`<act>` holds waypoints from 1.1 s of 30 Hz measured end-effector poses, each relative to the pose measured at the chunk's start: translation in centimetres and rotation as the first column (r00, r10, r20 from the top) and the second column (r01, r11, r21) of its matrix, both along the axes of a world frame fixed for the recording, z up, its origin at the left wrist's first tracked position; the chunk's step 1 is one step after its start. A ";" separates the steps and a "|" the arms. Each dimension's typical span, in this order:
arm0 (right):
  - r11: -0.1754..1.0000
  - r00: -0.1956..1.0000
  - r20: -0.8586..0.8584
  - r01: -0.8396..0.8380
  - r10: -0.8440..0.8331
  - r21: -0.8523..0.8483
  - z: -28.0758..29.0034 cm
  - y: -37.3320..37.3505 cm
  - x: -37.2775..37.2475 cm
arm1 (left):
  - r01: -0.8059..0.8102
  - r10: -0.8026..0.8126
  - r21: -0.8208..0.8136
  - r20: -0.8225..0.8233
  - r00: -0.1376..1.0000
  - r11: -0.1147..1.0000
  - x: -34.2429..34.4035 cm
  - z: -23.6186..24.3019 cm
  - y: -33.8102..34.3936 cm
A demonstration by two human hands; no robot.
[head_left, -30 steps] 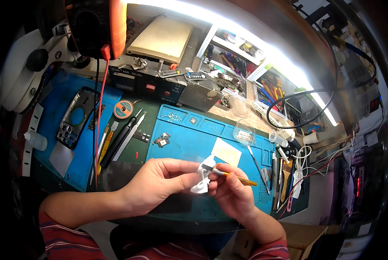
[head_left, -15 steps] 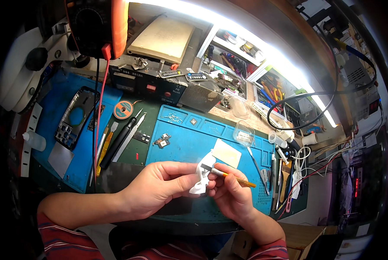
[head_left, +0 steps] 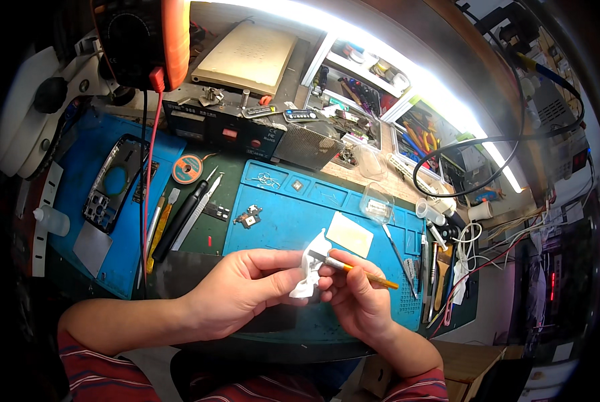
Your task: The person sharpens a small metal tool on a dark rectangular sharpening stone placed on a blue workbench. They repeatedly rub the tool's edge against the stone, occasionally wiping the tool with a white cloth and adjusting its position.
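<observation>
Between the thumb and fingers of my left hand (head_left: 258,285) is a crumpled white tissue (head_left: 306,278). My right hand (head_left: 360,295) pinches a small brush (head_left: 374,277) with a yellow-orange handle and a metal ferrule. The brush's dark tip rests against the tissue, partly hidden in its folds. Both hands are close together over the near part of the blue work mat (head_left: 286,231). A cream-coloured pad (head_left: 349,234) lies on the mat just beyond my right hand. Farther left on the mat sits a small dark electronic part (head_left: 248,216).
At the left, a phone frame (head_left: 117,181) lies on another blue mat beside a white bottle (head_left: 51,220). Knives and brushes lie near an orange-labelled spool (head_left: 187,169). Multimeter leads (head_left: 154,147) hang down there. Tweezers (head_left: 400,258) and several tools line the right side.
The hands stay nearly in place, tissue and brush still held. The brush and tissue have shifted very slightly. The whole view has moved a little.
</observation>
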State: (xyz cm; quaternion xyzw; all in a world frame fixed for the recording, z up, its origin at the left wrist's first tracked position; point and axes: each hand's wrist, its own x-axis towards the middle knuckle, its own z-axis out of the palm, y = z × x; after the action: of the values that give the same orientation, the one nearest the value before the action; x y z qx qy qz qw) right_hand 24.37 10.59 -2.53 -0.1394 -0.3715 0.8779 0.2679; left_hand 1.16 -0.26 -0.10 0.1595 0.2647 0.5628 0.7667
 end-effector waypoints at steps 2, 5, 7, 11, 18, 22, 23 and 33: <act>1.000 1.000 -0.007 -0.001 0.001 -0.011 -0.1 0.0 0.0 | -0.004 0.004 -0.005 -0.004 1.000 1.000 0.0 0.1 -0.1; 1.000 1.000 -0.003 0.005 -0.005 -0.015 -0.1 0.0 0.0 | 0.000 0.000 0.000 -0.003 1.000 1.000 0.0 0.0 0.0; 1.000 1.000 0.002 0.006 -0.006 -0.013 -0.1 0.0 0.0 | -0.003 0.003 0.005 0.002 1.000 1.000 0.0 -0.1 0.0; 1.000 1.000 0.012 0.007 -0.007 0.001 -0.2 0.0 0.1 | -0.004 0.003 0.025 0.004 1.000 1.000 0.0 -0.1 0.0; 1.000 1.000 0.008 0.007 -0.007 0.021 -0.3 -0.2 0.2 | 0.008 -0.008 0.031 -0.001 1.000 0.999 -0.1 0.1 0.0; 0.999 1.000 -0.007 0.008 -0.008 0.033 -0.4 -0.2 0.3 | 0.011 -0.011 0.056 -0.005 1.000 0.998 -0.2 0.1 0.0; 0.999 1.000 -0.009 0.009 -0.008 0.036 -0.3 -0.2 0.3 | 0.009 -0.009 0.066 -0.004 1.000 0.998 -0.2 0.1 0.0; 0.998 1.000 -0.012 0.006 -0.005 0.067 -0.2 -0.3 0.2 | 0.004 -0.004 0.085 0.003 1.000 0.996 -0.2 -0.1 -0.1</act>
State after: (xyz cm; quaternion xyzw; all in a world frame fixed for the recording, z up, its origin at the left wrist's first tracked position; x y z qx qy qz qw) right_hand 24.57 10.27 -2.69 -0.1260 -0.3988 0.8650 0.2773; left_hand 1.01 -0.35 -0.17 0.1917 0.2389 0.5722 0.7608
